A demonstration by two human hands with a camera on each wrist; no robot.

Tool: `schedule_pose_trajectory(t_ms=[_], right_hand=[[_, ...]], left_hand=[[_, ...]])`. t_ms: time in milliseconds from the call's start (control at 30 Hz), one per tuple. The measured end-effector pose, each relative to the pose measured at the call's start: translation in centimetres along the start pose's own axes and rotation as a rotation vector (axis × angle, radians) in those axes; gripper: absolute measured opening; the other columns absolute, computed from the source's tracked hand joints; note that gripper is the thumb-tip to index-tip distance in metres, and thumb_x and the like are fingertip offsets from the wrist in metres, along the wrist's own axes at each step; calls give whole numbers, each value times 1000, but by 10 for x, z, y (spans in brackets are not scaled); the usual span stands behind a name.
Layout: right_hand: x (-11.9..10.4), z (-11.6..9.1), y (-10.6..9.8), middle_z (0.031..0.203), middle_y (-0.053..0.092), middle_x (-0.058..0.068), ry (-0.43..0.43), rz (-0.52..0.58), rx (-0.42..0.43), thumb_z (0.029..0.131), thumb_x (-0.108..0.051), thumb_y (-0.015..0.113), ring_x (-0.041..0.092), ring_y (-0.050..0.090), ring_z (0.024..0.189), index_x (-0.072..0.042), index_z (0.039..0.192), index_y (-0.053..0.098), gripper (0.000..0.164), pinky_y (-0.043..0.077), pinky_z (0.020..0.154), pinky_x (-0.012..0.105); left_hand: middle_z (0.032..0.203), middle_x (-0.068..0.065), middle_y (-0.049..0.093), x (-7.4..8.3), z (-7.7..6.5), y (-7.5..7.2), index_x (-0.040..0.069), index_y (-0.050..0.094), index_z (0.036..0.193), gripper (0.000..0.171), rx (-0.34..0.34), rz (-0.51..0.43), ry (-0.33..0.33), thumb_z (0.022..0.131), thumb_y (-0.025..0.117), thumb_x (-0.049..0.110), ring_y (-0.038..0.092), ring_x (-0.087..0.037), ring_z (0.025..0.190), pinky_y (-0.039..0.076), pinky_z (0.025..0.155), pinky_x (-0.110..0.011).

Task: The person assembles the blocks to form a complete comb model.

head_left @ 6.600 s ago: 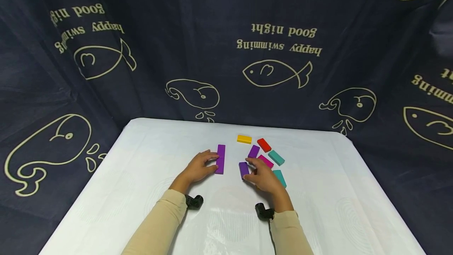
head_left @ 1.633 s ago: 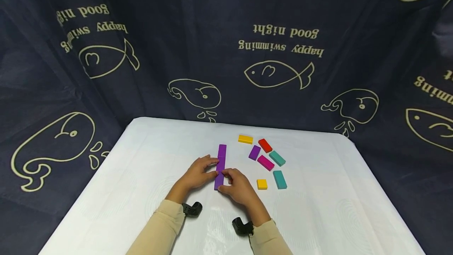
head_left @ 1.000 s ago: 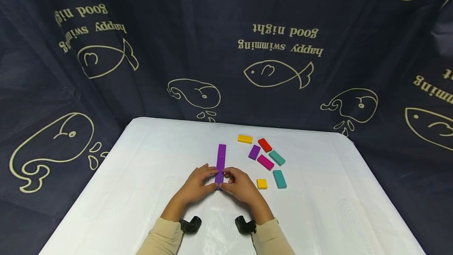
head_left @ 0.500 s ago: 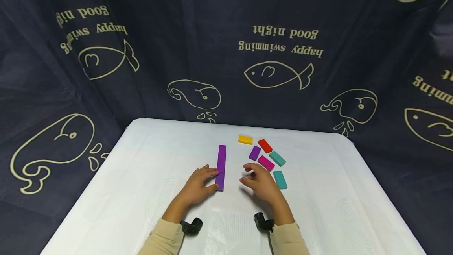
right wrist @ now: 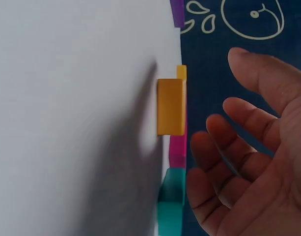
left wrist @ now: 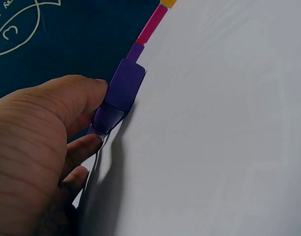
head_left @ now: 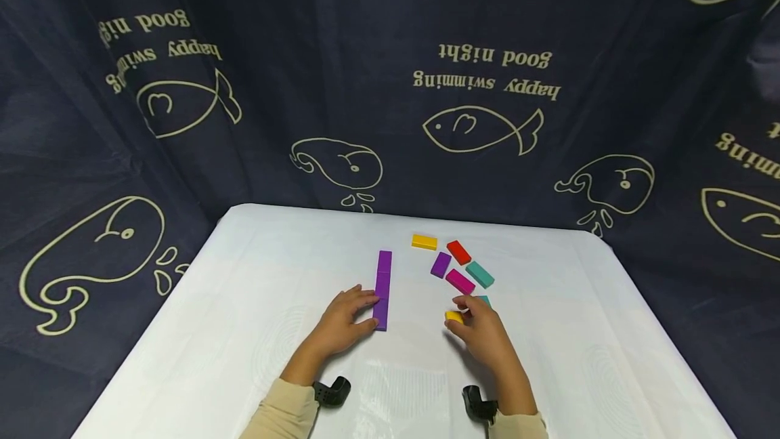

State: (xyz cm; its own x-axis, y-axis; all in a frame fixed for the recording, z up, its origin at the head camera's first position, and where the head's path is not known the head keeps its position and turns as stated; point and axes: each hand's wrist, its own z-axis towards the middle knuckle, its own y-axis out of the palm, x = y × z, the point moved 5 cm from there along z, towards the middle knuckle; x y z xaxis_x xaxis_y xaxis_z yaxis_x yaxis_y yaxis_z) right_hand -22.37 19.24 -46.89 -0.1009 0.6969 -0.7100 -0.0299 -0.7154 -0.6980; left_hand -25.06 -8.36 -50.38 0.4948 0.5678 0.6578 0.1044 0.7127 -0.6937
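Three purple blocks lie end to end in a straight row on the white table; the nearest purple block point(head_left: 380, 315) is beside my left hand point(head_left: 341, 320). That hand's thumb and fingertips rest against the row's left side, and the left wrist view shows the thumb touching a purple block point(left wrist: 125, 86). My right hand point(head_left: 485, 334) hovers over a small yellow block point(head_left: 453, 316), thumb and index finger on either side. In the right wrist view the fingers are loosely bent and apart from the yellow block point(right wrist: 171, 106). A teal block point(head_left: 484, 300) is partly hidden behind this hand.
Behind the right hand lie a magenta block point(head_left: 460, 282), a loose purple block point(head_left: 441, 265), another teal block point(head_left: 480, 274), a red block point(head_left: 459, 252) and a longer yellow block point(head_left: 424, 242). A dark printed cloth point(head_left: 390, 175) hangs behind the table.
My right hand set a third purple block at the row's near end, let go and moved right to the small yellow block. My left hand slid nearer along the row.
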Motion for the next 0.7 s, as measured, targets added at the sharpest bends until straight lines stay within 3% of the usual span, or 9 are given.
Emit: schedule_pose_trajectory(t_ms=[200,433,567,700], right_hand=[[4,-4,0,110,62,13,-13,-25,51,84,-10,78,29,61,101,1,119,65,39,51,95,49],[7,-4,6,104,61,11,55,-27,7,85,-11,77,24,57,93,3,123,61,44,54,90,44],[9,-3,6,96,59,9,71,-46,11,84,-9,77,22,54,87,5,120,62,41,54,83,41],[11,-2,6,96,60,9,77,-61,15,84,-9,76,22,54,86,5,117,64,38,54,84,42]], left_hand=[[136,-12,59,2,2,0,4,65,128,43,-7,-4,-3,88,72,19,39,-40,138,23,114,-61],[136,-12,59,1,-1,0,4,65,128,43,-5,1,-12,88,72,18,39,-39,138,23,114,-61],[137,-12,59,0,-1,0,4,65,128,43,-9,-3,-11,89,72,19,39,-40,139,22,115,-60],[137,-12,59,1,0,0,3,65,128,43,-9,-4,-6,89,71,20,38,-40,139,22,115,-61]])
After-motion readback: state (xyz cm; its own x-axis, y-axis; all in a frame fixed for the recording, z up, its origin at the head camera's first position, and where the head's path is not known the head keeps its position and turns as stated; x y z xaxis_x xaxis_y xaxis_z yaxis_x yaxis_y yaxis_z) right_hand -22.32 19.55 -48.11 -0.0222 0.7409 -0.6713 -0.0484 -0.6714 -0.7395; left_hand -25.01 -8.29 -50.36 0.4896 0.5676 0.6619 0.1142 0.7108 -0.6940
